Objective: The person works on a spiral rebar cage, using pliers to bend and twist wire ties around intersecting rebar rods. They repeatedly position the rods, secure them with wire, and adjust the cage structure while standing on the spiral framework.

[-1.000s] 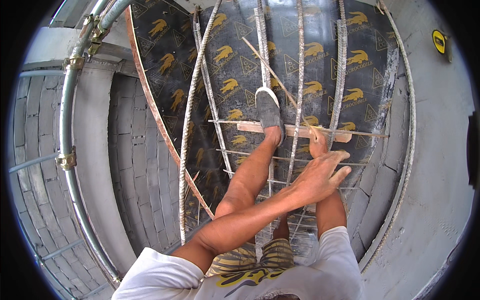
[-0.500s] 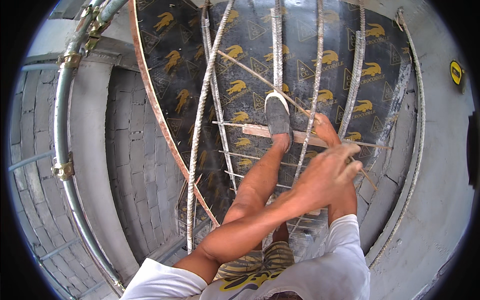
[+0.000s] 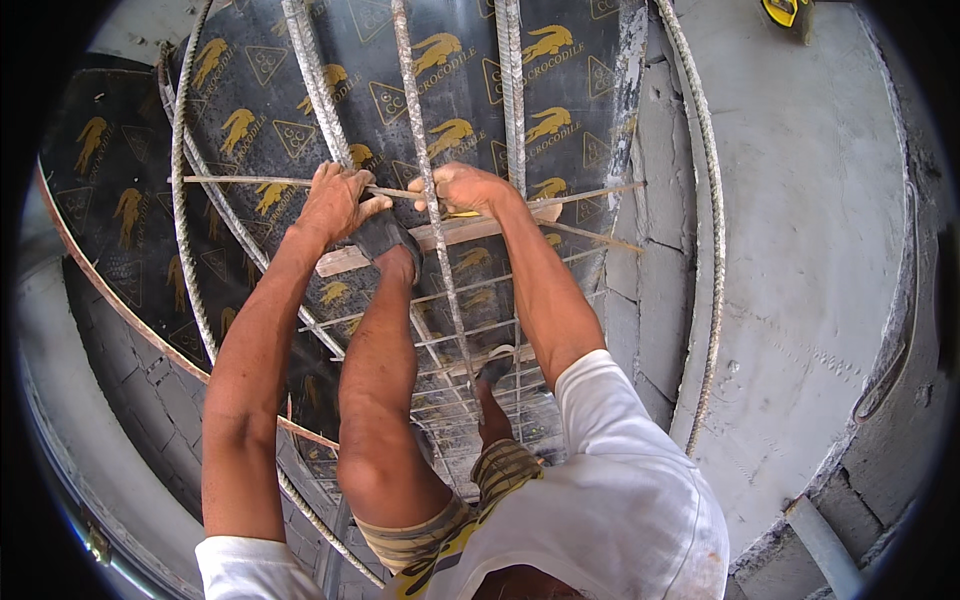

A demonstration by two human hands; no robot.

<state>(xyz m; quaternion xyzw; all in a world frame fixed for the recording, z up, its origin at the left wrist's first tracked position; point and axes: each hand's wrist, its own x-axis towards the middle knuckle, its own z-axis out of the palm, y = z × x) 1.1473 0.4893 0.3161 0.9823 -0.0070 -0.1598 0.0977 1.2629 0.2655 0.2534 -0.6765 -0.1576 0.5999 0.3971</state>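
A thin steel rod (image 3: 240, 181) lies across the upright ribbed rebars, almost level. My left hand (image 3: 338, 205) pinches it near its middle, just above my dark shoe (image 3: 385, 237). My right hand (image 3: 462, 188) is closed around the same rod where it passes a ribbed rebar (image 3: 432, 205); the fingers partly hide this spot. The rod's right end emerges beyond my right wrist, below another thin crossbar (image 3: 600, 192). Under both hands, a wooden strip (image 3: 465, 232) runs crosswise, with my shoe against it.
Black printed formwork board (image 3: 390, 60) backs the rebars. More thin crossbars (image 3: 480, 327) form a grid lower down, by my other foot. A bent rebar (image 3: 712, 200) stands right, beside a grey concrete surface (image 3: 800, 250). A yellow-black tape measure (image 3: 785, 12) sits at upper right.
My left hand has come from above my right forearm onto the rod, left of my right hand. The rod has swung from a steep slant to nearly level. The view has shifted right.
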